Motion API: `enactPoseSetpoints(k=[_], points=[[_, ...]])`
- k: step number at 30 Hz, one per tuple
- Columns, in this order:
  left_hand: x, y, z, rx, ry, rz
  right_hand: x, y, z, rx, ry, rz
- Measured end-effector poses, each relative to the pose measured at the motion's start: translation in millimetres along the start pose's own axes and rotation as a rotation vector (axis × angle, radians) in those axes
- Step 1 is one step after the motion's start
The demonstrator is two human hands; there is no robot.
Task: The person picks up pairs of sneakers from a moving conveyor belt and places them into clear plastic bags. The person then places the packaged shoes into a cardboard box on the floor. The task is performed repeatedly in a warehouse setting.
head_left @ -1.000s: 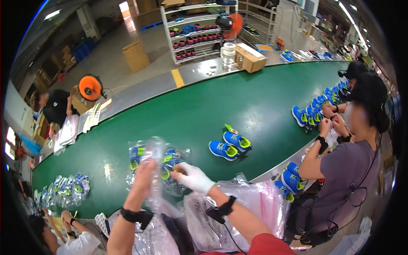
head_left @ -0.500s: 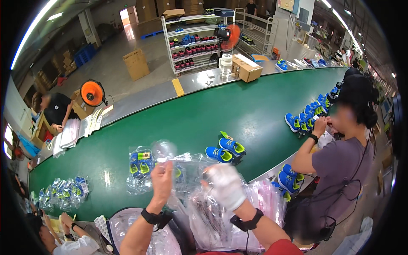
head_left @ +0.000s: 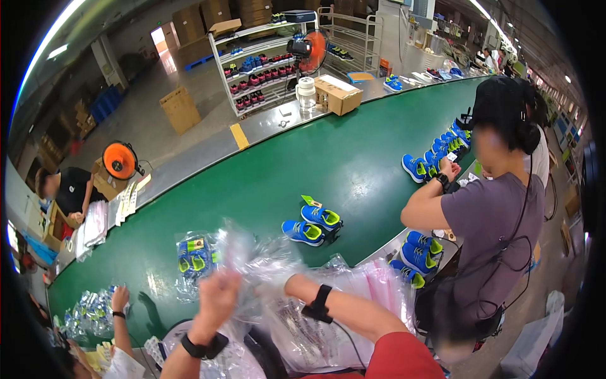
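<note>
Just above the belt's near edge, a clear plastic bag (head_left: 262,256) is smeared by motion. My bare left hand (head_left: 219,295) is closed on it. Close by on the right, my white-gloved right hand (head_left: 275,288) is at the bag's lower side; blur and film hide its fingers. A bagged pair of blue shoes (head_left: 193,260) rests on the belt beyond my left hand. Farther right, an unbagged pair of blue shoes (head_left: 313,225) with lime linings and a green tag stands on the belt. Flat clear bags (head_left: 328,322) are stacked below my right forearm.
The green conveyor belt (head_left: 252,189) runs across the view. At right a co-worker (head_left: 486,221) stands near rows of blue shoes (head_left: 435,151). Another person's hand (head_left: 120,297) reaches to bagged shoes (head_left: 88,316) at lower left. A carton (head_left: 338,95) and bottle (head_left: 306,95) stand on the far ledge.
My right hand has moved left, close to my left hand, and the bag is bunched up between them. A hand has reached in over the bagged shoes at lower left. The whole view has shifted.
</note>
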State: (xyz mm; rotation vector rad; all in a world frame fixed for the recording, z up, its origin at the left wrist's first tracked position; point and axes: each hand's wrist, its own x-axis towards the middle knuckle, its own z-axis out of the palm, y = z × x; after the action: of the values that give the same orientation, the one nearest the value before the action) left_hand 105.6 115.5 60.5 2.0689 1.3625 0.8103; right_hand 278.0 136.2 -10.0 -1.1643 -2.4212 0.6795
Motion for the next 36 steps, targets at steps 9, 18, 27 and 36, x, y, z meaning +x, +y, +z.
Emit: enactPoseSetpoints(k=[9,18,27,36], points=[[50.6,-17.7,-8.6,-0.323,0.295,-0.143,-34.4,27.4,-78.7,0.669,0.569,0.169],[36.5,-27.0,-0.4,-0.263,0.28,-0.197,-37.0,193.2,4.1,-0.507,-0.291,0.449],[24.5,-21.7,-0.3,-0.257,0.357,-0.257,-50.8,221.5,33.5,-0.479,-0.109,0.313],[32.2,-14.9,5.9,-0.509,0.238,-0.263,-73.8,103.3,-107.0,1.114,0.616,0.301]])
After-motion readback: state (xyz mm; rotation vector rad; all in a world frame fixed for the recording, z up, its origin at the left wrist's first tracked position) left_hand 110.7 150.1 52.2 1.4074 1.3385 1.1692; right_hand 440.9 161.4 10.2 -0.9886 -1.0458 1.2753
